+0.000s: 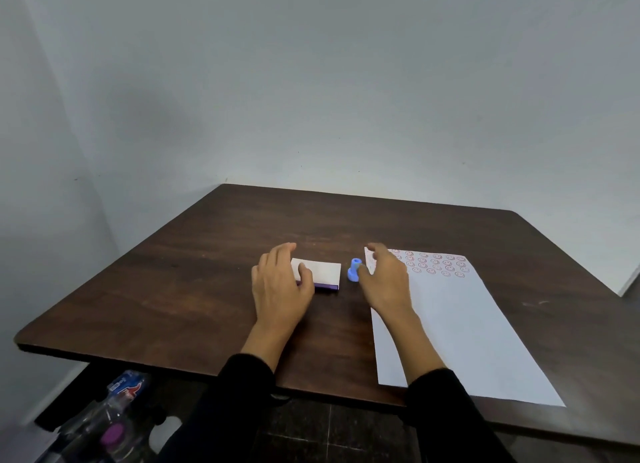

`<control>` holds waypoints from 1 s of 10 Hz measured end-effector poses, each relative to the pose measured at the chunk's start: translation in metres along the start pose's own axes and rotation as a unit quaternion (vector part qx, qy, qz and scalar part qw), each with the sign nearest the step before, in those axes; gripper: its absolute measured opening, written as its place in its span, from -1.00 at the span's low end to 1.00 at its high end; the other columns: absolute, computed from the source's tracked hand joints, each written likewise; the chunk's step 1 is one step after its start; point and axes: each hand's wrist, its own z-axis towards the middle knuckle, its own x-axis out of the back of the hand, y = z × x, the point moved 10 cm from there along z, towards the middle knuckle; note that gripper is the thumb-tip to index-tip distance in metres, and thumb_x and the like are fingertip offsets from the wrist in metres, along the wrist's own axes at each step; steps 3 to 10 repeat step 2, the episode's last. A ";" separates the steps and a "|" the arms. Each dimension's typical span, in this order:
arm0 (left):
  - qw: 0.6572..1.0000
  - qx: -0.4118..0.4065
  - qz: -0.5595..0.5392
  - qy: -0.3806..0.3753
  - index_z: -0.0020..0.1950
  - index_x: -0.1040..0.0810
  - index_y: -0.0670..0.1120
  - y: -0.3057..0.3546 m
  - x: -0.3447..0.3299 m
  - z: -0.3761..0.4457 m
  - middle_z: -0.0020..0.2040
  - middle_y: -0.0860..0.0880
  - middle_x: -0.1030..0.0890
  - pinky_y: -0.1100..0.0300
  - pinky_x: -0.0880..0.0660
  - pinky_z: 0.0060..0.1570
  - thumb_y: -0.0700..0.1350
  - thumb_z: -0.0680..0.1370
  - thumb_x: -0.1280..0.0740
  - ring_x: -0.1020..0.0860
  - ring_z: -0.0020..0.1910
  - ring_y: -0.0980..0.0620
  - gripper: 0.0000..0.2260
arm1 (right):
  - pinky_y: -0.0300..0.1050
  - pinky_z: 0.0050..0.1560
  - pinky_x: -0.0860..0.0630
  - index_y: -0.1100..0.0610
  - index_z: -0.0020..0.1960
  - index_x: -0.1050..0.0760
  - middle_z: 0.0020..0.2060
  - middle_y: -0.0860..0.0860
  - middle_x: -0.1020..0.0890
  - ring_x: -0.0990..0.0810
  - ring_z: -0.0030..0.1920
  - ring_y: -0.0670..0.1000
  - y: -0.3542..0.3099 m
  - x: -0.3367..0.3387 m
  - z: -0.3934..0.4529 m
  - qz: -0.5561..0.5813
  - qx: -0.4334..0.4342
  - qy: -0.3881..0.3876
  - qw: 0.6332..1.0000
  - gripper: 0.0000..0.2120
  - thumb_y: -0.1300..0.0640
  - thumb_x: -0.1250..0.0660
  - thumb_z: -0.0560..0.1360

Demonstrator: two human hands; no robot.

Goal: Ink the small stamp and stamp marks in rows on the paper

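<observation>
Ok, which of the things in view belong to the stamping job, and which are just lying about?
Job:
blue stamp
ink pad box, closed, under the left hand
paper with rows of red marks

Lying about:
plastic bottles on the floor under the table

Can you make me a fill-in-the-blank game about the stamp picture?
1. The small stamp standing on the table is coloured ____.
2. The left hand rests on the closed ____, a flat box.
3. The smiley marks sit at the ____ end of the paper, away from the person.
4. The right hand is beside the stamp, over the paper's ____ edge.

Missing words: blue; ink pad; far; left
</observation>
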 end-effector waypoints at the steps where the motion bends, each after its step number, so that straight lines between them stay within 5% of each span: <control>1: 0.998 -0.063 0.008 0.021 0.24 -0.49 -0.10 0.023 0.010 -0.003 0.27 -0.08 -0.55 0.08 -0.39 0.15 -0.14 0.52 -0.26 -0.51 0.22 -0.04 -0.71 | -0.09 0.21 -0.43 0.09 0.30 -0.42 0.25 0.07 -0.55 -0.48 0.26 0.08 -0.002 0.029 -0.013 0.024 0.004 0.060 0.998 -0.67 0.09 -0.25 0.55; 2: 0.995 -0.093 0.025 0.002 0.22 -0.52 -0.10 0.042 0.012 -0.001 0.26 -0.09 -0.57 0.08 -0.39 0.20 -0.14 0.54 -0.25 -0.52 0.23 -0.02 -0.74 | -0.21 0.20 -0.37 0.07 0.24 -0.49 0.23 0.03 -0.58 -0.52 0.23 0.03 0.000 0.058 -0.031 0.060 -0.002 0.134 0.989 -0.72 0.06 -0.22 0.56; 10: 0.995 -0.093 0.025 0.002 0.22 -0.52 -0.10 0.042 0.012 -0.001 0.26 -0.09 -0.57 0.08 -0.39 0.20 -0.14 0.54 -0.25 -0.52 0.23 -0.02 -0.74 | -0.21 0.20 -0.37 0.07 0.24 -0.49 0.23 0.03 -0.58 -0.52 0.23 0.03 0.000 0.058 -0.031 0.060 -0.002 0.134 0.989 -0.72 0.06 -0.22 0.56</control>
